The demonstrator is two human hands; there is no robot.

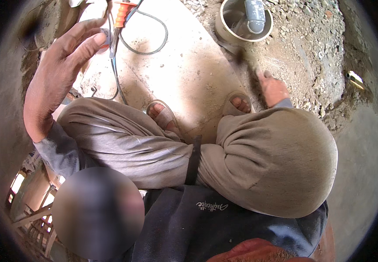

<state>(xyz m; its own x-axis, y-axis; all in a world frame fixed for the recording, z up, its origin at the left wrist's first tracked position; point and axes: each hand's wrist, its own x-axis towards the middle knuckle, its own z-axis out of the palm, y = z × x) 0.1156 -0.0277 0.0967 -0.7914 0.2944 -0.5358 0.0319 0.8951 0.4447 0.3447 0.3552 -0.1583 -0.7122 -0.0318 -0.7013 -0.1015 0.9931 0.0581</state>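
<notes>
My left hand is raised at the upper left, its thumb and fingers curled round a small bluish piece with a red-orange edge, mostly hidden and too unclear to name. Just right of those fingertips lies a flat chisel with an orange ribbed grip and a metal blade, on the pale slab. At the right, beyond my knee, my right hand is closed low over the dirt. From its fingers a dark, motion-smeared shape reaches toward the bucket; I cannot make out its kind.
A beige bucket with a grey pipe in it stands at the top. Grey cable loops over the slab between my sandalled feet. Rubble covers the ground at right; a short pipe end protrudes there.
</notes>
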